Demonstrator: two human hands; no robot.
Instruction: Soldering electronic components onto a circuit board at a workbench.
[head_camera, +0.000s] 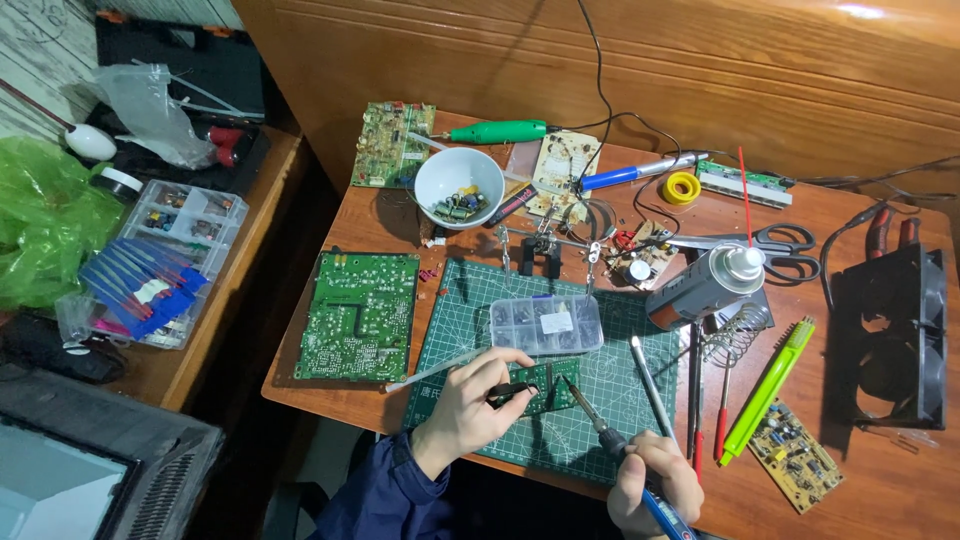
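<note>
Two risks as my right hand (650, 478), clamped on the soldering iron (598, 425), nears the small circuit board (553, 385) near the cutting mat's (560, 440) front edge: its tip could slip and bridge pads, or burn my left hand (470, 405), pinching dark tweezers (510, 391).

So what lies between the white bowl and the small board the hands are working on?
In the head view, the helping-hands clip stand and the clear plastic parts box lie between the white bowl and the small board.

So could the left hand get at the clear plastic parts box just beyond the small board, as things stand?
Probably yes. The left hand rests at the small circuit board, and the clear parts box lies just past it on the cutting mat, nothing between. But its fingers already pinch a dark tool.
</note>
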